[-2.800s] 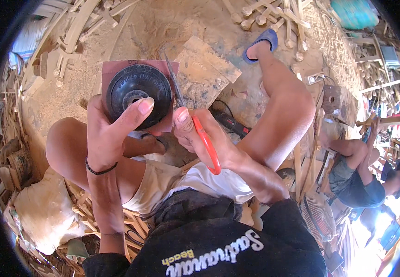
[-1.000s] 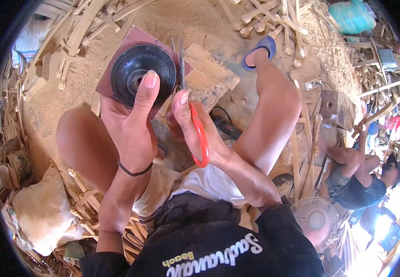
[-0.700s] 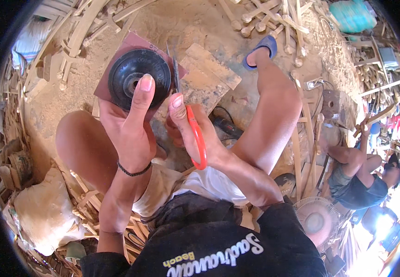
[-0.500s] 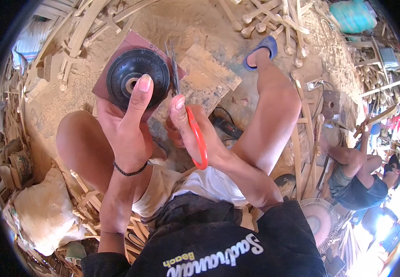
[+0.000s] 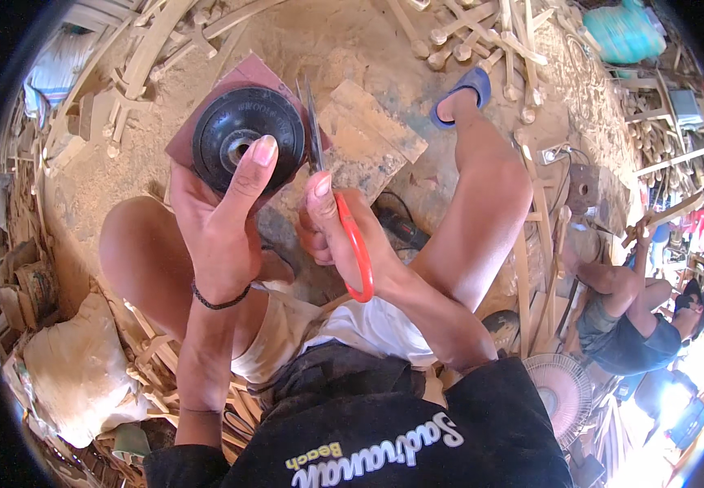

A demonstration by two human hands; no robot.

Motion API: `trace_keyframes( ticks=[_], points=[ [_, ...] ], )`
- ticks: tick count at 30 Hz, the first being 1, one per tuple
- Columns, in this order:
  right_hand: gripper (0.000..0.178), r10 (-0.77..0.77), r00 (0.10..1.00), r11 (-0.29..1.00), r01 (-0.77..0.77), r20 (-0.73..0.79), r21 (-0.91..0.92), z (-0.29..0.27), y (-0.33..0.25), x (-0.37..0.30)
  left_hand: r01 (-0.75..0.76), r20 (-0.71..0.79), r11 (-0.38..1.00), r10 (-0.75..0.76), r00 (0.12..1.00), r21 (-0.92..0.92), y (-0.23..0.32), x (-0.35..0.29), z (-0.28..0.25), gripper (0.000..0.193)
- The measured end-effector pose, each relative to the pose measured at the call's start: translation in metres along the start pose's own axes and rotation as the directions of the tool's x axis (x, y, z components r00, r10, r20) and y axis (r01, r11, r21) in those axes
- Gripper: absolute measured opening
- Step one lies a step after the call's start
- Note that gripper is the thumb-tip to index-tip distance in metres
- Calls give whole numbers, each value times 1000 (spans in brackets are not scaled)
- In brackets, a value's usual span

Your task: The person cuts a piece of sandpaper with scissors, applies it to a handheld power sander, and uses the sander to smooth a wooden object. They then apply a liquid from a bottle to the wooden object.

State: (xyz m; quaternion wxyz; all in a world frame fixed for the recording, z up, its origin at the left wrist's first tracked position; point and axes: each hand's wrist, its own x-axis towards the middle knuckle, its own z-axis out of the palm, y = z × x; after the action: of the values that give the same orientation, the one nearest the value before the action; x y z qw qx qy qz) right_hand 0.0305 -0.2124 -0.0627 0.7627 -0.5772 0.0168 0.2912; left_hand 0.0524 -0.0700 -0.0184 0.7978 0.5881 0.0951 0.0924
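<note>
My left hand (image 5: 220, 224) grips a black round backing pad (image 5: 215, 134) with a metal-lined hole in its middle. The thumb presses on the pad's face beside that hole. Flat against the pad lies a reddish-brown sheet of sandpaper (image 5: 253, 71), its corners sticking out past the round edge; my left fingers are hidden under it. In my right hand (image 5: 340, 232) is a pair of scissors (image 5: 358, 256) with a red handle. Their blades point away from me at the right edge of the pad, slightly parted, beside the sheet's right corner.
A dusty wooden board (image 5: 372, 130) lies on the ground beyond my hands, and a dark corded power tool (image 5: 401, 226) near my right leg. Carved wooden pieces (image 5: 482, 37) are piled around. To the right are a fan (image 5: 559, 394) and a seated person (image 5: 632, 325) handling wood.
Both hands have shifted slightly to the right, with the pad, sandpaper and scissors still held. The red scissor handle has swung a little rightward.
</note>
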Motion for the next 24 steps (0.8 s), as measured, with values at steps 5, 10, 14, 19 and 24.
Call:
trace_keyframes(
  ticks=[5,10,14,19,24],
  points=[
    [68,-113,994,993,112,-16,-38,3,-5,-2,2,38,1000,-2,999,5,5,4,-3,47],
    [63,23,1000,999,-23,12,38,1,-2,-5,36,28,999,-37,999,13,5,4,-5,48],
    [63,69,997,996,-70,25,46,1,-7,-6,62,27,998,-62,998,-8,4,5,-6,48],
    [63,-68,997,997,69,-22,43,7,-7,-5,56,23,998,-56,998,-3,7,4,-4,48],
    [63,114,993,991,-116,35,66,1,-10,-7,55,47,998,-56,997,15,7,5,-6,49]
  ],
)
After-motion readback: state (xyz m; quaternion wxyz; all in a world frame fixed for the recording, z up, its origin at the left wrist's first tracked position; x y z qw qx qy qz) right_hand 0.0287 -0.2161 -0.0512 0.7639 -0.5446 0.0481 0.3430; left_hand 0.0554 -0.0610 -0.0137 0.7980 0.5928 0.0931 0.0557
